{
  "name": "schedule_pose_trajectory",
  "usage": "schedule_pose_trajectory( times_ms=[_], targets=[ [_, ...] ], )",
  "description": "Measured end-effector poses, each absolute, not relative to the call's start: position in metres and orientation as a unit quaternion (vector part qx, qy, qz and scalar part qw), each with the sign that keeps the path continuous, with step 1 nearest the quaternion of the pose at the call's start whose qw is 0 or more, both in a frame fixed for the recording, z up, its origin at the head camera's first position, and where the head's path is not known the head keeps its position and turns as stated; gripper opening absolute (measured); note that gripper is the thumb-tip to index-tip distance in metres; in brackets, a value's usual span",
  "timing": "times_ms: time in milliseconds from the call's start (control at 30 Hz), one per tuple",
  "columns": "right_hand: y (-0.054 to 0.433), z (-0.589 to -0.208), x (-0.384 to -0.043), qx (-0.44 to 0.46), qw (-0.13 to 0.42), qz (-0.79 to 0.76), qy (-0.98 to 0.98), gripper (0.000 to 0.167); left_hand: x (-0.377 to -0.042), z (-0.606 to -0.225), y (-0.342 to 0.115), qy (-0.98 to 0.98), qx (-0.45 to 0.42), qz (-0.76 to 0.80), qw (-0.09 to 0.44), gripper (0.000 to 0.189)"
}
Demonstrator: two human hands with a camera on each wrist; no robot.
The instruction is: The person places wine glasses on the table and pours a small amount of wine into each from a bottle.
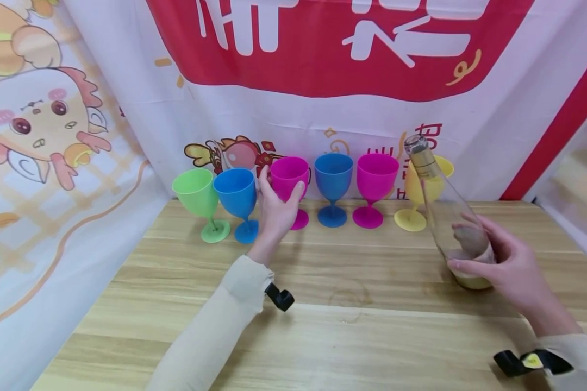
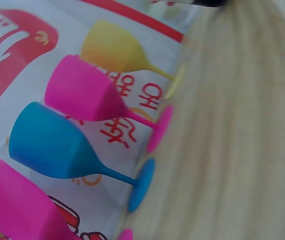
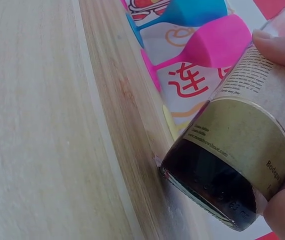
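My left hand (image 1: 278, 213) holds a pink goblet (image 1: 289, 172) around its bowl, thumb on one side and fingers on the other. That goblet's foot appears to be on the wooden table. In the left wrist view only part of the same pink goblet (image 2: 20, 205) shows, with a fingertip at the edge. On the right, my right hand (image 1: 511, 266) grips a clear glass wine bottle (image 1: 450, 217) low on its body, neck tilted up and to the left. The right wrist view shows the bottle's label (image 3: 237, 125) and dark base; whether the base touches the table I cannot tell.
The goblets form a row along the table's back: green (image 1: 195, 190), blue (image 1: 236, 193), the held pink one, another blue (image 1: 333, 176), another pink (image 1: 376, 176) and yellow (image 1: 413, 187), partly behind the bottle. A printed cloth (image 1: 293, 114) hangs behind. A ring-shaped stain (image 1: 349, 298) marks the table (image 1: 352, 347).
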State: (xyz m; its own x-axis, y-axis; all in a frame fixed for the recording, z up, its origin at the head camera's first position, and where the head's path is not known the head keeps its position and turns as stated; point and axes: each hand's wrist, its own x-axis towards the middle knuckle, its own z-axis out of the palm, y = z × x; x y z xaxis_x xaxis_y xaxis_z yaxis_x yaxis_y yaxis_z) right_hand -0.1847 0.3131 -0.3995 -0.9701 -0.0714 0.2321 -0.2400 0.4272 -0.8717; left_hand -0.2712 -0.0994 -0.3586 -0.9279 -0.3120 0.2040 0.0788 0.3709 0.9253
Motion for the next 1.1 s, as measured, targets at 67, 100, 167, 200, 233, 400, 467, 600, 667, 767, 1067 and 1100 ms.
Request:
schedule_pose_trajectory(
  times_ms=[67, 100, 167, 200, 233, 400, 467, 600, 667, 767, 1067, 1100],
  targets=[
    [0.314, -0.4, -0.185, 0.096, 0.081, 0.525, -0.842, 0.087, -0.263, -0.361, -0.101, -0.82, 0.056, -0.543, 0.172, 0.095],
    [0.315, -0.4, -0.184, 0.096, 0.081, 0.522, -0.843, 0.087, -0.259, -0.363, -0.101, -0.824, 0.047, -0.538, 0.17, 0.095],
    [0.314, -0.399, -0.185, 0.098, 0.082, 0.52, -0.845, 0.087, -0.248, -0.364, -0.104, -0.831, 0.032, -0.53, 0.166, 0.095],
    [0.314, -0.399, -0.185, 0.096, 0.083, 0.516, -0.847, 0.086, -0.242, -0.365, -0.105, -0.833, 0.025, -0.528, 0.163, 0.095],
    [0.313, -0.399, -0.185, 0.098, 0.083, 0.516, -0.847, 0.086, -0.237, -0.365, -0.106, -0.836, 0.02, -0.525, 0.16, 0.094],
    [0.312, -0.398, -0.185, 0.097, 0.082, 0.515, -0.848, 0.085, -0.21, -0.365, -0.111, -0.837, 0.02, -0.529, 0.137, 0.092],
    [0.312, -0.398, -0.185, 0.097, 0.082, 0.514, -0.849, 0.085, -0.201, -0.366, -0.114, -0.836, 0.019, -0.533, 0.13, 0.091],
    [0.313, -0.398, -0.184, 0.095, 0.081, 0.513, -0.849, 0.086, -0.185, -0.37, -0.124, -0.83, 0.001, -0.54, 0.137, 0.088],
    [0.314, -0.399, -0.183, 0.093, 0.081, 0.512, -0.85, 0.086, -0.178, -0.371, -0.13, -0.826, -0.004, -0.545, 0.142, 0.088],
    [0.315, -0.4, -0.182, 0.093, 0.082, 0.512, -0.85, 0.086, -0.169, -0.373, -0.141, -0.823, -0.004, -0.548, 0.15, 0.088],
    [0.312, -0.399, -0.182, 0.101, 0.078, 0.513, -0.849, 0.087, -0.163, -0.376, -0.173, -0.818, 0.005, -0.528, 0.227, 0.085],
    [0.312, -0.399, -0.183, 0.104, 0.079, 0.515, -0.847, 0.087, -0.164, -0.375, -0.175, -0.819, 0.009, -0.526, 0.228, 0.085]
  ],
)
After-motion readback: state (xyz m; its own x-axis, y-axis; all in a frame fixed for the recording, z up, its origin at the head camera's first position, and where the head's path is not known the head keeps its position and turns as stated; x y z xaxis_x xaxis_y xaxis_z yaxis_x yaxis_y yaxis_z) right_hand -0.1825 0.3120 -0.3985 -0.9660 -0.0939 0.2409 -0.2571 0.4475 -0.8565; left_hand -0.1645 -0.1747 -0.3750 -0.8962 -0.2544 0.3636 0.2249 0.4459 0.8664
